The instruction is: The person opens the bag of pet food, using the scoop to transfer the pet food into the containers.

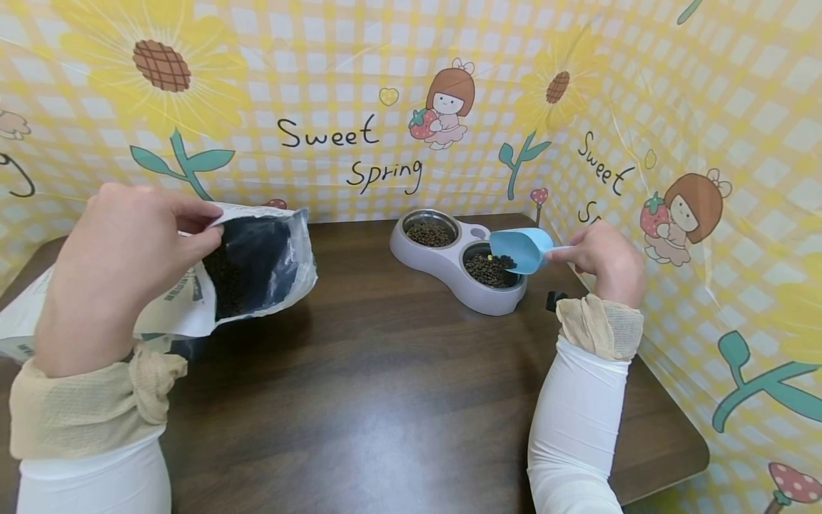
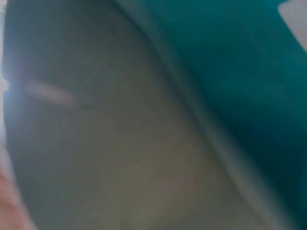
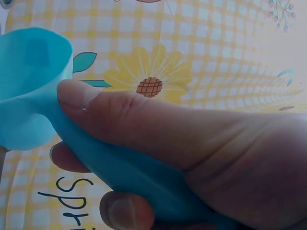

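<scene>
My right hand (image 1: 604,260) grips the handle of a light blue scoop (image 1: 523,250), thumb along its top in the right wrist view. The scoop tilts over the front bowl (image 1: 493,268) of a pale double pet feeder, with dark kibble (image 1: 504,261) at its lip. Brown kibble (image 1: 432,233) also lies in the rear bowl. On the left, my left hand (image 1: 128,264) pinches the upper edge of a white food bag (image 1: 186,307) near its mouth. The bag lies tilted with its silvery opening facing right and dark kibble inside. The left wrist view is blurred, filled by a grey and teal surface.
The feeder (image 1: 452,275) stands near the back edge of the dark wooden table (image 1: 372,400). A small black object (image 1: 555,300) shows beside my right wrist. Yellow checked cloth (image 1: 334,86) with printed flowers hangs close behind the table and along its right side.
</scene>
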`<state>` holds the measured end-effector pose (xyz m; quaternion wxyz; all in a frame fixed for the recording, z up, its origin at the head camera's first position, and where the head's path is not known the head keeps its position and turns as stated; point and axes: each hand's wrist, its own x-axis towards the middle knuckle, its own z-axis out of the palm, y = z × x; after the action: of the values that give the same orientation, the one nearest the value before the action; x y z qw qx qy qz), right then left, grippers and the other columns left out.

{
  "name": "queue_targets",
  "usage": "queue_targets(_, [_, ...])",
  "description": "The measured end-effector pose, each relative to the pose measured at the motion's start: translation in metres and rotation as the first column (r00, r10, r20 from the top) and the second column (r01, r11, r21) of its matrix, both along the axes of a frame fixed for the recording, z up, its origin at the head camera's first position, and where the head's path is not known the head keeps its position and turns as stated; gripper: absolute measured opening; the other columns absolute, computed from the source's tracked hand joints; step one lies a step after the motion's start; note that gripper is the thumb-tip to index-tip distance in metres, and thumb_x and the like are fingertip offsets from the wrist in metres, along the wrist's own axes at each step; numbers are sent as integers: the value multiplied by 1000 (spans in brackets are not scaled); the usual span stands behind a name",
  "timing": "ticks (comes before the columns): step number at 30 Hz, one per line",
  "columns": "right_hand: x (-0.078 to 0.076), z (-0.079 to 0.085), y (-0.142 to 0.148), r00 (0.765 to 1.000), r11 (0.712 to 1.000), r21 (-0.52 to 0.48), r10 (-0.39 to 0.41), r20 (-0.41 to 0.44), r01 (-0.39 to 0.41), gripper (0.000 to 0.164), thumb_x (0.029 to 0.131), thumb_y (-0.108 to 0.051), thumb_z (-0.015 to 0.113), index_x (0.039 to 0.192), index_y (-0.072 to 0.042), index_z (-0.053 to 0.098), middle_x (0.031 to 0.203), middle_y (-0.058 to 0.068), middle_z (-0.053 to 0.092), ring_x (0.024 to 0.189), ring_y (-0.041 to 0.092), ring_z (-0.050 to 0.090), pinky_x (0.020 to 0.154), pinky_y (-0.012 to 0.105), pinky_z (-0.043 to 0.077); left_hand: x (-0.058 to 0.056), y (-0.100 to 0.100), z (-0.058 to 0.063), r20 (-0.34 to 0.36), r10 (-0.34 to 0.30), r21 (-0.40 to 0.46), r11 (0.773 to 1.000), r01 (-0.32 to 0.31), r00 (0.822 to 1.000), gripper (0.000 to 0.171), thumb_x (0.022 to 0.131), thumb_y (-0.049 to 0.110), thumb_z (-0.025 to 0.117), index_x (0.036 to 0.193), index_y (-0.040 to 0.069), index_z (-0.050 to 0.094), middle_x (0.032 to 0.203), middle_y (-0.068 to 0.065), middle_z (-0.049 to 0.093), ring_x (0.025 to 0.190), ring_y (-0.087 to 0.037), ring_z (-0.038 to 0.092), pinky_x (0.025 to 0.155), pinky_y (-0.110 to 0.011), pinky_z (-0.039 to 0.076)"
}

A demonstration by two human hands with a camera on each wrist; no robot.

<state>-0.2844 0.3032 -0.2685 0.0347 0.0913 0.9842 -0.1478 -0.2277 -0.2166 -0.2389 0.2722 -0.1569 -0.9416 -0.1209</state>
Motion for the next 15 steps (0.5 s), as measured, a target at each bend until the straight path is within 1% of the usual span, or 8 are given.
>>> queue_targets(3, [1, 0, 0, 1000, 1000, 2, -11, -8, 11, 41, 84, -46, 71, 82, -6, 79, 59, 1, 52, 59, 21, 43, 47, 30, 35, 0, 0, -1, 10, -1, 8, 1000, 1, 1000, 24, 81, 11, 67, 98, 0, 79, 81, -21, 78, 67, -44, 64, 50, -51, 46])
queue_targets(9, [2, 1, 0, 999, 1000, 12, -24, -31, 24, 39, 84, -44, 71, 81, -6, 78, 57, 0, 48, 56, 19, 41, 46, 29, 33, -1, -1, -1, -5, 0, -10, 1000, 0, 1000, 24, 82, 13, 67, 97, -1, 79, 79, -21, 78, 61, -42, 62, 43, -46, 43])
queue_targets(10, [3, 1, 0, 999, 1000, 11, -27, -35, 27, 39, 84, -44, 71, 83, -5, 78, 57, 0, 47, 56, 19, 41, 46, 29, 32, -2, -1, -1, -8, 1, -13, 1000, -1, 1000, 24, 82, 13, 67, 97, -1, 79, 78, -21, 78, 60, -42, 62, 43, -46, 43])
queue_targets(15, [4, 2, -1, 998, 999, 3, -40, -46, 41, 38, 84, -43, 72, 81, -6, 78, 55, -2, 44, 55, 19, 39, 45, 29, 31, -2, -1, -2, -9, 1, -10, 1000, -1, 1000, 24, 82, 13, 67, 97, -1, 79, 78, -21, 78, 59, -42, 62, 43, -46, 42])
